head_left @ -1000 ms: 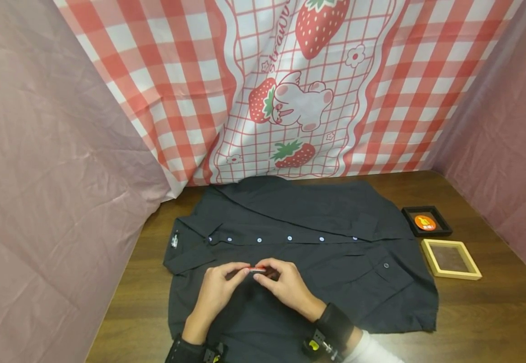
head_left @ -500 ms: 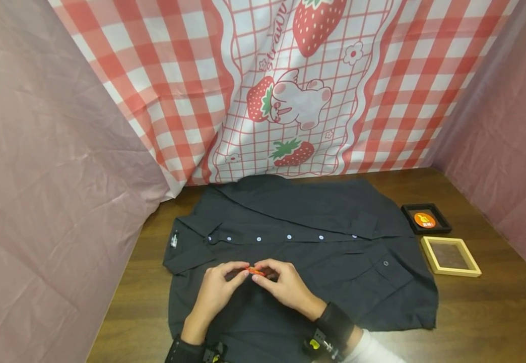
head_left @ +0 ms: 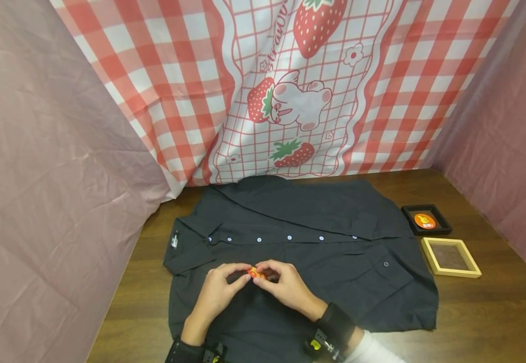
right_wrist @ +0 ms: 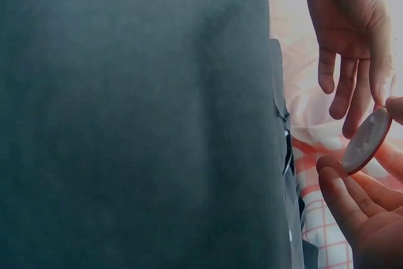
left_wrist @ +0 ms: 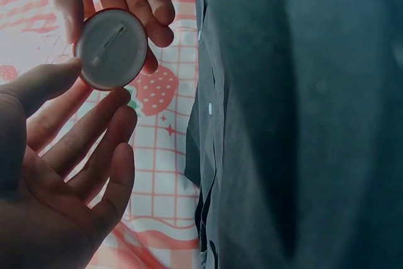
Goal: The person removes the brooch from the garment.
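A round pin badge (head_left: pixel 257 273) with a red and yellow face is held up over a dark shirt (head_left: pixel 317 272). My left hand (head_left: pixel 217 290) pinches its left edge between thumb and fingers. At the opposite edge, my right hand (head_left: pixel 287 286) grips it the same way. The left wrist view shows the badge's white back (left_wrist: pixel 113 48) with a pin clasp (left_wrist: pixel 108 45) lying along it; the lower fingers of the left hand (left_wrist: pixel 75 174) are spread. Seen from the right wrist, the badge (right_wrist: pixel 366 142) is tilted, nearly edge-on.
The shirt lies spread on the wooden table (head_left: pixel 127 302), its collar to the left and a row of buttons across. To the right, a black frame (head_left: pixel 442 222) holds an orange badge (head_left: pixel 424 221), beside a pale yellow frame (head_left: pixel 471 259). A checked strawberry cloth (head_left: pixel 190 101) hangs behind.
The badge has tipped from edge-on, so more of its red and yellow face shows in the head view. Both hands stay nearly in place, still holding it.
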`<action>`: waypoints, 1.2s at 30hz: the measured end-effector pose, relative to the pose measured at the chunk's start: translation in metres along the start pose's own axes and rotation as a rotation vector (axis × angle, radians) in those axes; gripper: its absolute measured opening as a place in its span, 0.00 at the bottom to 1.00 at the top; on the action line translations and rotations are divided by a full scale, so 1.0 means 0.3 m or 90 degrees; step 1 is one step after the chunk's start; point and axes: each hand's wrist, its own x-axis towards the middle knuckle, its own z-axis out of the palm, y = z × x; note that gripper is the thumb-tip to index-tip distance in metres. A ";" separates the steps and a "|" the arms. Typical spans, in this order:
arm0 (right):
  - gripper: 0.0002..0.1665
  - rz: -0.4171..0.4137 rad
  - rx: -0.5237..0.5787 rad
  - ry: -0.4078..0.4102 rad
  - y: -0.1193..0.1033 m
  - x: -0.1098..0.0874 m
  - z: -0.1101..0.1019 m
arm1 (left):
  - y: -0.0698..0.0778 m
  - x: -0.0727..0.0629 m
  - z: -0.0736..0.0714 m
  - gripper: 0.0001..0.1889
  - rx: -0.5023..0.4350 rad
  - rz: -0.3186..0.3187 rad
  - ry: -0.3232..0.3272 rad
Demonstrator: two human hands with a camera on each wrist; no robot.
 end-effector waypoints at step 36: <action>0.13 -0.070 -0.043 -0.024 0.056 0.015 -0.035 | 0.006 0.001 0.003 0.11 0.004 0.023 -0.032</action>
